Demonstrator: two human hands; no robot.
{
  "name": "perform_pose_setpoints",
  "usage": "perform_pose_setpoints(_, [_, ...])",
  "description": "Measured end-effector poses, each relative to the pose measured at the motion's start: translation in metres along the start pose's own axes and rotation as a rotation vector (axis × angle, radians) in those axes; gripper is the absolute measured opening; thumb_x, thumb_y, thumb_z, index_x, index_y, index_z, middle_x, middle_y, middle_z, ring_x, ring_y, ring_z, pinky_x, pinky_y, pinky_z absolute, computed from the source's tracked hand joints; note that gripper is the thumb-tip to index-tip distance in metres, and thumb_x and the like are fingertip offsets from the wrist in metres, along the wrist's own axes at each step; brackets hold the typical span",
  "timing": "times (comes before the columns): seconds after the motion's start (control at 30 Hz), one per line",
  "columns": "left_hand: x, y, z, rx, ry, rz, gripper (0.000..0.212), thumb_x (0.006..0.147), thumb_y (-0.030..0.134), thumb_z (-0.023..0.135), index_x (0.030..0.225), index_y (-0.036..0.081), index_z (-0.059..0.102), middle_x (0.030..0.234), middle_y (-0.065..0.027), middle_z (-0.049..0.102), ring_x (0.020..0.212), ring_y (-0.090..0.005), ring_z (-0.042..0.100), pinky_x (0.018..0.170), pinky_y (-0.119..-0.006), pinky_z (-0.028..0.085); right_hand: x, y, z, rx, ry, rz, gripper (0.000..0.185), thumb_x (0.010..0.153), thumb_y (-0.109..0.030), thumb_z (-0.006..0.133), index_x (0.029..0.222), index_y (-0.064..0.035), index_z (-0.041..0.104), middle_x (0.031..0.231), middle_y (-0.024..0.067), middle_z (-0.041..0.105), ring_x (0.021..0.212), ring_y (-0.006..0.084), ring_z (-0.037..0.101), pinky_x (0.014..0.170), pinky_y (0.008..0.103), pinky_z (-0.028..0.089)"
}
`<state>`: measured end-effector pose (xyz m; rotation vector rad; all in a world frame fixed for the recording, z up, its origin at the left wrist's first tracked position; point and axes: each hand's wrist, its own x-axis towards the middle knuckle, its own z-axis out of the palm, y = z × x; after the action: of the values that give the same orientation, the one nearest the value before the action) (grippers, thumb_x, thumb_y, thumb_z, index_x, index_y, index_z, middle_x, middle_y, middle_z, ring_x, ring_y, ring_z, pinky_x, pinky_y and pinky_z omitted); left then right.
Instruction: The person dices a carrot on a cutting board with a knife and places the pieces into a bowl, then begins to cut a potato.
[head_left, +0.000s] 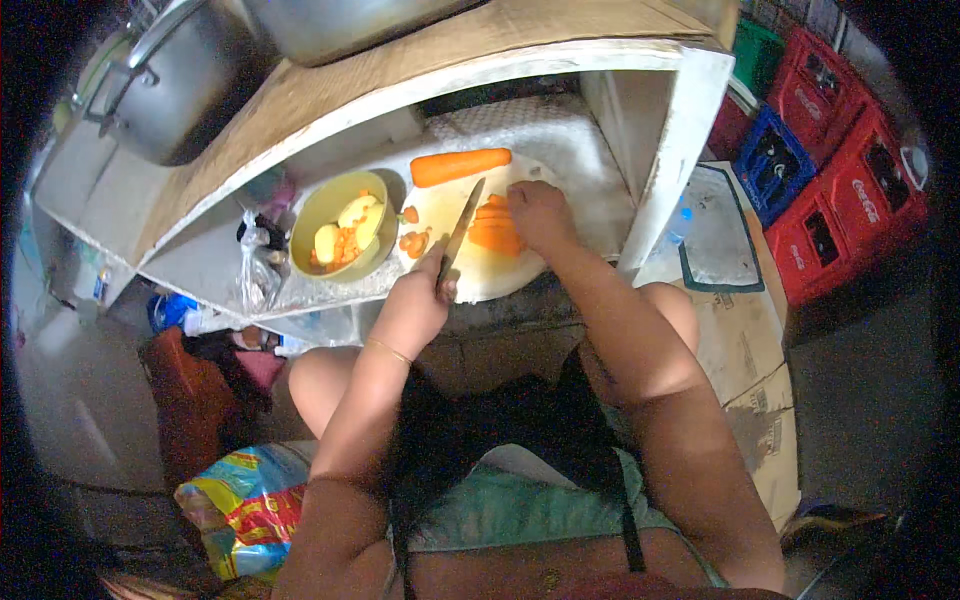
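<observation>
My left hand (417, 304) grips the handle of a kitchen knife (463, 223), its blade pointing away from me over a round white cutting board (480, 283). Just right of the blade lie carrot slices (493, 229), cut lengthwise and fanned against each other. The curled fingers of my right hand (541, 216) hold their right side; the fingertips are partly hidden. A whole peeled carrot (460, 166) rests across the board's far edge. Small carrot end pieces (415, 242) sit left of the knife. Beside the board, a yellow-green bowl (301, 225) contains peeled potatoes (358, 212) and diced carrot (345, 247).
A cardboard-topped shelf (480, 64) overhangs the work surface, with a large metal pot (187, 90) on it. Its white post (671, 150) stands right of my right arm. A tied plastic bag (256, 262) is left of the bowl. Red crates (855, 202) are stacked far right.
</observation>
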<state>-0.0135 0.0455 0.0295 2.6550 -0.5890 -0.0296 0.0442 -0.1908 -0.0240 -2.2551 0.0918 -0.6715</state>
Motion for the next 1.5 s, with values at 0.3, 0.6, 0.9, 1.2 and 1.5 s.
perform_pose_setpoints(0.3, [0.005,-0.002,-0.011,-0.098,-0.047,0.005,0.048,0.090,0.009,0.058,0.136,0.001,0.048,0.102,-0.0314,0.064,0.097,-0.0474,0.062,0.086,-0.050,0.051,-0.014,-0.054,-0.007,-0.620,-0.264,-0.014,0.036,0.098,-0.036,0.043,0.110,-0.0118,0.067,0.115,0.0097,0.066,0.106,0.0355,0.061,0.087,0.0569,0.048])
perform_pose_setpoints(0.6, [0.013,-0.023,0.006,-0.055,-0.017,0.136,0.053,0.089,0.009,0.062,0.139,0.004,0.046,0.100,-0.0293,0.066,0.094,-0.0463,0.064,0.083,-0.052,0.051,-0.015,-0.050,0.010,-0.659,-0.152,-0.063,0.035,0.098,-0.033,0.046,0.100,-0.0060,0.068,0.102,0.0138,0.067,0.098,0.0349,0.062,0.083,0.0525,0.050])
perform_pose_setpoints(0.9, [0.006,-0.010,-0.009,-0.065,-0.024,0.210,0.062,0.090,0.008,0.057,0.148,0.003,0.036,0.088,-0.0304,0.066,0.086,-0.0456,0.065,0.079,-0.053,0.052,-0.015,-0.044,0.016,-0.658,-0.116,-0.127,0.027,0.093,-0.026,0.052,0.095,-0.0035,0.067,0.097,0.0145,0.066,0.092,0.0347,0.062,0.076,0.0492,0.052])
perform_pose_setpoints(1.2, [0.021,-0.018,-0.012,0.024,-0.163,0.229,0.064,0.092,0.011,0.055,0.151,0.003,0.031,0.095,-0.0299,0.067,0.090,-0.0454,0.066,0.082,-0.052,0.052,-0.014,-0.034,0.019,-0.658,-0.079,-0.194,0.026,0.093,-0.025,0.052,0.094,-0.0036,0.067,0.097,0.0146,0.065,0.091,0.0346,0.062,0.076,0.0487,0.052])
perform_pose_setpoints(1.5, [0.039,-0.026,-0.019,0.119,-0.234,0.353,0.066,0.089,0.004,0.052,0.151,0.004,0.031,0.101,-0.0309,0.067,0.094,-0.0442,0.066,0.086,-0.051,0.052,-0.013,-0.030,0.024,-0.712,-0.099,-0.180,0.023,0.090,-0.021,0.053,0.094,-0.0039,0.066,0.096,0.0143,0.065,0.088,0.0346,0.062,0.075,0.0482,0.052])
